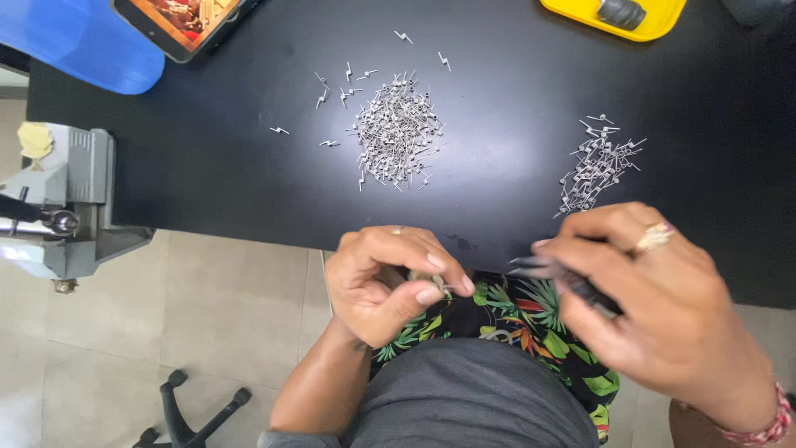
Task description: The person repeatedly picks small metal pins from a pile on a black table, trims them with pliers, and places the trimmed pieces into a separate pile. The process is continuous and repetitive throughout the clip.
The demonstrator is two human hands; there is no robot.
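Note:
My left hand (390, 282) is at the near edge of the black table (207, 158), pinching a tiny metal coil piece (442, 287) between thumb and fingers. My right hand (655, 299), blurred and wearing a ring, grips dark tweezers (547, 270) whose tips point left toward the left hand's piece. A large heap of small metal wire coils (396, 131) lies on the middle of the table. A smaller heap of metal coils (595, 164) lies to the right, just beyond my right hand.
A phone (178, 21) and a blue object (83, 41) sit at the far left. A yellow tray (618, 17) is at the far right. A grey machine (62, 207) stands left of the table. A chair base (186, 411) shows on the tiled floor.

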